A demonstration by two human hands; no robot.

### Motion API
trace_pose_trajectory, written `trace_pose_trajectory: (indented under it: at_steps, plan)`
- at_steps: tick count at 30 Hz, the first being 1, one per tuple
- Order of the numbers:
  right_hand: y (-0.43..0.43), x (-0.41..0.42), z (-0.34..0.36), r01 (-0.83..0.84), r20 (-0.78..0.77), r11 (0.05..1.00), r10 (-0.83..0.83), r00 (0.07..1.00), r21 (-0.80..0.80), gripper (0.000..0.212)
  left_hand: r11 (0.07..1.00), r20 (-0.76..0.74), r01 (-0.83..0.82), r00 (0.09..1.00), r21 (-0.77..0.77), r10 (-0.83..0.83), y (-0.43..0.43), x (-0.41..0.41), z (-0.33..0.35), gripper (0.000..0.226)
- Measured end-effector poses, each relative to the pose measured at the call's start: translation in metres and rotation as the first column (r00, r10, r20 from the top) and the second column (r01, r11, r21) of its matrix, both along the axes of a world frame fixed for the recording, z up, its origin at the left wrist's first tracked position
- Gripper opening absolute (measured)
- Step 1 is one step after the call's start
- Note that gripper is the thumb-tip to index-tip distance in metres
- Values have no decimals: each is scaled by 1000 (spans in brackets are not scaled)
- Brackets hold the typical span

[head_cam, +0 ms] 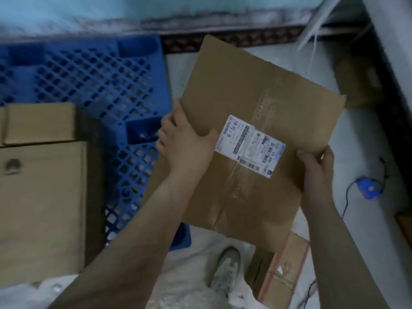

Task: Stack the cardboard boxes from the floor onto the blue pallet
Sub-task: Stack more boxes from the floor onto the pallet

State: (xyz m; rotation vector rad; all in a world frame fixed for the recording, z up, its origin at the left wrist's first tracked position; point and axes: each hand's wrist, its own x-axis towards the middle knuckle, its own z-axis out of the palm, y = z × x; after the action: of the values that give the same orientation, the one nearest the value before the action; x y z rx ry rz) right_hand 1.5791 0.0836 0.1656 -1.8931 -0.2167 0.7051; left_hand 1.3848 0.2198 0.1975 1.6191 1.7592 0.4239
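Observation:
I hold a brown cardboard box (252, 90) with a white shipping label in the air, just right of the blue pallet (100, 81). My left hand (185, 146) grips its left edge, thumb on top. My right hand (316, 166) grips its right edge near a torn flap. On the left side of the pallet rest two cardboard boxes: a large one (42, 208) with a round logo and a smaller one (38, 123) behind it. Another box (281, 273) with red tape lies on the floor below the held box.
A shoe (227, 268) stands on white plastic sheeting by the floor box. A blue device (367, 189) with a black cable lies on the floor at right. A further box (356, 79) sits by the right wall. The wall runs behind the pallet.

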Motion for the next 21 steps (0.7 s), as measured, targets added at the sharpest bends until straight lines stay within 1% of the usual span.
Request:
trace_pose_trajectory:
  at_steps: [2, 7, 9, 11, 14, 16, 18, 21]
  plan:
    - [21, -34, 35, -40, 4, 999, 40, 999, 17, 74, 998, 24, -57, 998, 0, 57, 13, -37, 34, 95]
    - [73, -133, 109, -169, -13, 983, 170, 985, 64, 58, 977, 67, -211, 975, 8, 210, 37, -154, 101, 97]
    - [94, -178, 129, -233, -16, 969, 235, 972, 77, 50, 962, 87, -272, 958, -7, 272, 42, -209, 118, 98]
    - [113, -227, 144, -291, -34, 953, 294, 955, 84, 48, 948, 96, -319, 943, -14, 319, 46, -265, 130, 98]
    - [138, -301, 155, -381, -71, 922, 385, 920, 70, 48, 936, 76, -351, 933, -17, 352, 49, -351, 139, 98]
    - [152, -350, 154, -440, -88, 897, 442, 893, 44, 54, 922, 38, -385, 922, -26, 386, 52, -406, 139, 99]
    - [163, -395, 146, -488, -97, 873, 488, 868, 27, 60, 899, -17, -435, 900, -44, 435, 54, -454, 131, 100]
    - [173, -455, 122, -516, -145, 857, 509, 848, -9, 69, 872, -44, -477, 879, -108, 475, 56, -513, 106, 100]
